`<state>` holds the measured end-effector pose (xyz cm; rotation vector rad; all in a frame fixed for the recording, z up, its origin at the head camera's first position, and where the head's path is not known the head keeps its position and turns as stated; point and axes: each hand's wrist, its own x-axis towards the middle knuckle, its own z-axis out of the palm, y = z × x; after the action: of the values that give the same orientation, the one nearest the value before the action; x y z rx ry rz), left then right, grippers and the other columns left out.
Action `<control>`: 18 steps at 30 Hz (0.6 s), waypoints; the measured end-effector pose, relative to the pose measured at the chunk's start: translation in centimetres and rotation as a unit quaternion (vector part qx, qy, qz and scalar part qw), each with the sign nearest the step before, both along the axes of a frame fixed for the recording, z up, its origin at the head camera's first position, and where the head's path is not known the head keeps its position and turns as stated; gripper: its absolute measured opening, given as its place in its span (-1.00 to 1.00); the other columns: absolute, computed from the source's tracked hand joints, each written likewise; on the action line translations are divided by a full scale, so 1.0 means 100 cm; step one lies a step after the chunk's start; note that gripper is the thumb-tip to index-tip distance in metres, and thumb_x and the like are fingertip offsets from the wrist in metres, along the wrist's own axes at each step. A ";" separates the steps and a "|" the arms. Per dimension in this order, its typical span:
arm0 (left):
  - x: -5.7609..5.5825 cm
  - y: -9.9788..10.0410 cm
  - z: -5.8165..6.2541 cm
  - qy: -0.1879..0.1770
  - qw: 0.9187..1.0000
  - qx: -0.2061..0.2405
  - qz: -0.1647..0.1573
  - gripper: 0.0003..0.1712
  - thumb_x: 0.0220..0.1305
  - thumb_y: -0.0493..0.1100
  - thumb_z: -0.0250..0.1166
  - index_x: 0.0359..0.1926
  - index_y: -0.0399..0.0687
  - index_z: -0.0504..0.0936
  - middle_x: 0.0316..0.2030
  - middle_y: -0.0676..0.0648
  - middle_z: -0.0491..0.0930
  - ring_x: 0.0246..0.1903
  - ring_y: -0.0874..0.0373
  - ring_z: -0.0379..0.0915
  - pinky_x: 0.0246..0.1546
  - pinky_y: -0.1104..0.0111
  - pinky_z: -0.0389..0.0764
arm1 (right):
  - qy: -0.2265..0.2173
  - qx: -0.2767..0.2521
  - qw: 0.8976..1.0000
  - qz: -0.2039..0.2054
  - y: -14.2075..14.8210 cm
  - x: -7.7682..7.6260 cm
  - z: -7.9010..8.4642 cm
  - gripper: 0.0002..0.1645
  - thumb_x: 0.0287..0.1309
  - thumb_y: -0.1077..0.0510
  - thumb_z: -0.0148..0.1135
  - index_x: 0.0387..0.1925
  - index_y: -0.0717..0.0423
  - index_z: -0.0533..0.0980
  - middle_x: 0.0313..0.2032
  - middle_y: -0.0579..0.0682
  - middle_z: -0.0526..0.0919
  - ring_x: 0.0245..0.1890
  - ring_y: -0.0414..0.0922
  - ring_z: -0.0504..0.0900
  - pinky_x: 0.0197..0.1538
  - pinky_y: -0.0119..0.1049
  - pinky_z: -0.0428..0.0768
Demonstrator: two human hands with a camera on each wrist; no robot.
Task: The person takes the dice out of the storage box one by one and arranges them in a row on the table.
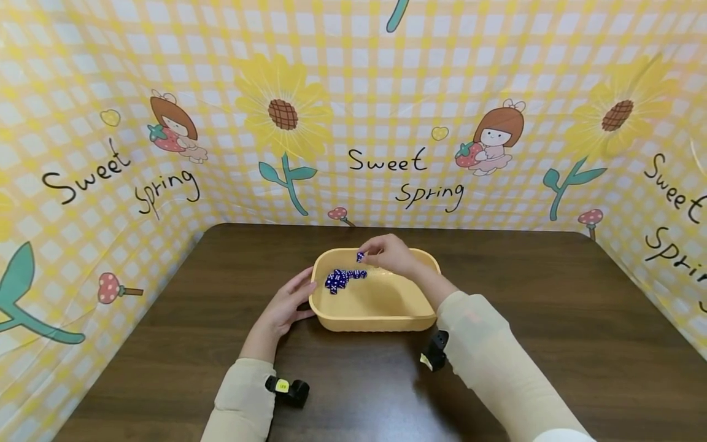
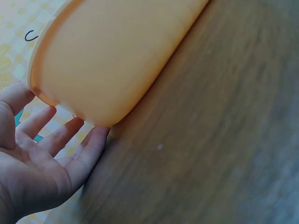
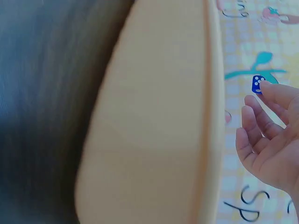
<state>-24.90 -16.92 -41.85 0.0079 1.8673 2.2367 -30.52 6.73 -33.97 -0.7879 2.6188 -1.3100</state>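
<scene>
A pale yellow plastic basin (image 1: 361,321) sits on the table, and a cluster of several dark blue dice (image 1: 338,279) with white pips lies in its left part. My right hand (image 1: 389,253) is over the basin's far side, pinching one blue die (image 3: 257,84) between thumb and finger above the dice. The other fingers of that hand bend loosely below it in the right wrist view. At the basin's left end, my left hand (image 1: 288,304) has its fingers spread, with the fingertips (image 2: 100,133) touching the outer wall and one at the rim.
The dark brown wooden table (image 1: 193,344) reaches back to a yellow checked cloth (image 1: 381,110) printed with flowers and lettering, which hangs behind and at both sides. Black camera mounts (image 1: 288,390) are strapped at both wrists, over pale sleeves (image 1: 486,344).
</scene>
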 end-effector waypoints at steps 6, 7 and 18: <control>0.000 0.000 0.000 0.000 1.000 -0.003 -0.003 -0.38 0.19 -0.15 0.09 0.26 0.01 0.11 0.18 -0.20 0.13 0.02 -0.13 0.19 -0.20 0.04 0.39 | -0.019 -0.029 0.999 -0.007 0.028 0.000 0.015 -0.80 0.03 0.25 0.15 -0.25 0.23 0.54 -0.37 0.09 0.58 -0.39 -0.04 0.51 -0.33 -0.25 0.50; 0.000 0.000 0.000 0.001 1.000 -0.003 -0.005 -0.37 0.19 -0.15 0.09 0.27 0.01 0.10 0.19 -0.20 0.13 0.03 -0.13 0.19 -0.20 0.05 0.39 | -0.023 -0.036 0.999 -0.010 0.033 0.000 0.017 -0.80 0.04 0.26 0.15 -0.25 0.24 0.54 -0.35 0.11 0.57 -0.38 -0.04 0.51 -0.31 -0.24 0.50; -0.001 -0.001 -0.001 0.003 1.000 -0.006 -0.004 -0.39 0.21 -0.16 0.07 0.27 0.01 0.10 0.19 -0.19 0.13 0.01 -0.13 0.21 -0.20 0.04 0.39 | -0.047 -0.071 0.995 -0.054 0.079 0.001 0.021 -0.73 0.07 0.23 0.12 -0.19 0.32 0.49 -0.30 0.16 0.54 -0.25 0.15 0.44 -0.18 -0.01 0.43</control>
<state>-24.98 -17.04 -41.92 0.0185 1.8811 2.2220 -30.41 14.63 -31.84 -0.5914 2.5500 -1.5358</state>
